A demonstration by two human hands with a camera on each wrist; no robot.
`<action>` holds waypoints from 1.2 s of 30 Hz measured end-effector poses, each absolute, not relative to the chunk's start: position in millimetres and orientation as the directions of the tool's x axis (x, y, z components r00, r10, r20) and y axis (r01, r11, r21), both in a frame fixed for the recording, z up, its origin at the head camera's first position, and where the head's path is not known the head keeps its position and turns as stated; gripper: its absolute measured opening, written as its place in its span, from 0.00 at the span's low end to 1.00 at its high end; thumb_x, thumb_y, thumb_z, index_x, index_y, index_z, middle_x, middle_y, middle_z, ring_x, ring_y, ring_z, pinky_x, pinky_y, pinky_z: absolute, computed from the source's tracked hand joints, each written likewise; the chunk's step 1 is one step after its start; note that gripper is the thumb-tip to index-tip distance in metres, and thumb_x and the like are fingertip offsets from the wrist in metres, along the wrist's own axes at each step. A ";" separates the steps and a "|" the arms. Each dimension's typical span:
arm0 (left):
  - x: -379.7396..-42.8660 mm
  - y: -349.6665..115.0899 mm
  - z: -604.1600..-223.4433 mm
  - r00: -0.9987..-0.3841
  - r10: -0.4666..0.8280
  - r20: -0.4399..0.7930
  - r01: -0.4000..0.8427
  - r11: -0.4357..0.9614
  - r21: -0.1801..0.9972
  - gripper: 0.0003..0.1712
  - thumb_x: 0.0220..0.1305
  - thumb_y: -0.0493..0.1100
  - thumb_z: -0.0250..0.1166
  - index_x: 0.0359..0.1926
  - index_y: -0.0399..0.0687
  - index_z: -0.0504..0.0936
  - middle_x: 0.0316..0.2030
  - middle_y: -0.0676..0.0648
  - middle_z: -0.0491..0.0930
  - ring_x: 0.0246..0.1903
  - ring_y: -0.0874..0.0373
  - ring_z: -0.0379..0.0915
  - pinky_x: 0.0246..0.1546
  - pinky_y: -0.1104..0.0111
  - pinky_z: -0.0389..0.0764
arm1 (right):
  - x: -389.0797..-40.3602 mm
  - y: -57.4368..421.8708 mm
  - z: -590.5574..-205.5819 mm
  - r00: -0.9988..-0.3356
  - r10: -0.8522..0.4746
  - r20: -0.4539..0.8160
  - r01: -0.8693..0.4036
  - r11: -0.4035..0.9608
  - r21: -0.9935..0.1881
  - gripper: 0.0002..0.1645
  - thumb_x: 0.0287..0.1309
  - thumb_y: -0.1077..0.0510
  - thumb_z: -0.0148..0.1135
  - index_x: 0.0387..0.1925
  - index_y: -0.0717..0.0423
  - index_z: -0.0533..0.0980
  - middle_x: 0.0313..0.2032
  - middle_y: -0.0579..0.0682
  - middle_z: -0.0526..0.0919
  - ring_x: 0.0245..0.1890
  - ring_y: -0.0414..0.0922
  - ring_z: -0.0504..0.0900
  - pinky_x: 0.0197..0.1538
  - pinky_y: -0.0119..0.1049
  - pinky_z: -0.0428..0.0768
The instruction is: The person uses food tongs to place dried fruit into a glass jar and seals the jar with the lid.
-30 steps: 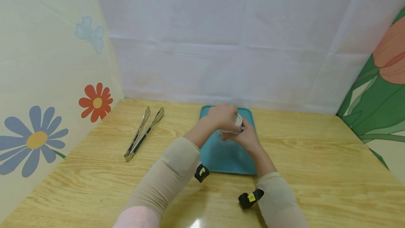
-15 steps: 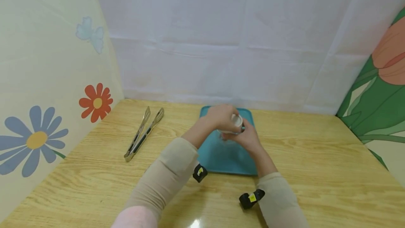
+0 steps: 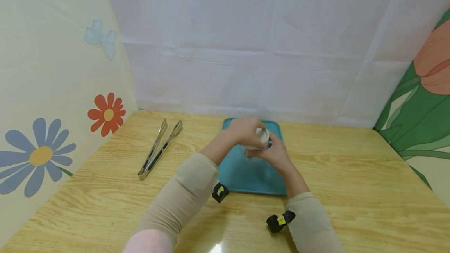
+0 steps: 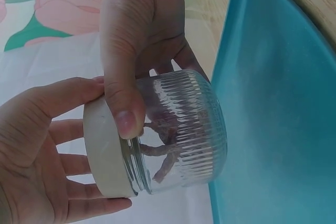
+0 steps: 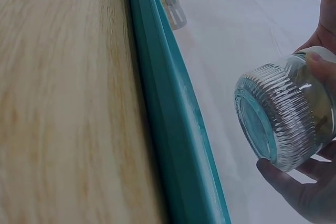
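In the head view my left hand (image 3: 244, 132) grips the white lid (image 3: 263, 137) of a glass jar, and my right hand (image 3: 275, 153) holds the jar's body from the right. Seen from the left wrist, the ribbed jar (image 4: 191, 124) has a few dark, twisted pieces inside. There the left fingers curl round the lid's rim while the right thumb presses near the jar's neck. The lid sits on the jar. From the right wrist the jar's base shows tilted, with fingers beneath it. A blue tray (image 3: 251, 175) lies below both hands.
Metal tongs (image 3: 159, 149) with black grips lie spread on the wooden table (image 3: 105, 194), left of the tray. White cloth (image 3: 225, 50) stands behind, and flower-printed panels flank the table. Each sleeve carries a small black camera.
The lid has turned slightly, its top facing more upward. My left forearm has shifted a little to the left. Both hands keep hold, and the tongs and tray stay put.
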State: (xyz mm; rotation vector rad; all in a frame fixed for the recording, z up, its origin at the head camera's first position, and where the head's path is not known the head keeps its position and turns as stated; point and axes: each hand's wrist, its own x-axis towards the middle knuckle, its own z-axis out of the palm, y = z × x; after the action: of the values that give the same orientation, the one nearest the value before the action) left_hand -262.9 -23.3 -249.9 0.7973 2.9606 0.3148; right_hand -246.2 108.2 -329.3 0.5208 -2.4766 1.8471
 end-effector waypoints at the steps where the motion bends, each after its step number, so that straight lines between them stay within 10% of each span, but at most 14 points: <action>1: -262.9 -23.2 -249.9 -0.864 0.503 -0.005 0.491 0.845 0.211 0.31 0.44 0.56 0.64 0.52 0.55 0.73 0.44 0.49 0.72 0.32 0.60 0.67 0.25 0.67 0.68 | -243.9 107.8 -326.7 -0.945 -0.259 0.201 -0.266 0.249 -0.931 0.40 0.37 0.56 0.70 0.55 0.53 0.63 0.46 0.54 0.71 0.41 0.50 0.72 0.37 0.42 0.73; 20: -263.3 -18.2 -251.6 -0.863 0.503 0.041 0.502 0.848 0.169 0.31 0.44 0.60 0.62 0.52 0.57 0.72 0.41 0.53 0.73 0.31 0.60 0.67 0.24 0.67 0.69 | -246.7 109.9 -331.1 -0.928 -0.239 0.285 -0.334 0.194 -0.922 0.41 0.39 0.58 0.69 0.57 0.52 0.62 0.48 0.51 0.69 0.43 0.49 0.70 0.39 0.43 0.72; 28: -268.0 -33.1 -252.3 -0.854 0.466 0.233 0.520 0.783 0.340 0.39 0.52 0.65 0.52 0.61 0.50 0.61 0.56 0.49 0.63 0.54 0.55 0.60 0.49 0.63 0.63 | -252.0 124.0 -329.1 -0.948 -0.093 0.303 -0.316 0.193 -0.929 0.40 0.37 0.58 0.70 0.55 0.57 0.63 0.48 0.54 0.68 0.45 0.49 0.68 0.42 0.43 0.69; 36: -281.7 -61.2 -259.9 -0.896 0.317 0.310 0.403 0.874 0.272 0.41 0.58 0.65 0.44 0.64 0.45 0.51 0.62 0.43 0.51 0.61 0.51 0.45 0.55 0.53 0.47 | -255.6 152.6 -325.8 -0.974 0.007 0.227 -0.216 0.284 -0.934 0.48 0.37 0.57 0.70 0.59 0.63 0.55 0.53 0.59 0.63 0.51 0.52 0.63 0.50 0.46 0.63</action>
State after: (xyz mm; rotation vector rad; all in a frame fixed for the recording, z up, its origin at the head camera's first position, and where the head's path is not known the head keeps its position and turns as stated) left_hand -281.7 -61.2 -259.9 0.6441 3.2894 0.5727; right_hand -255.6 152.6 -325.8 0.1940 -2.3612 1.7641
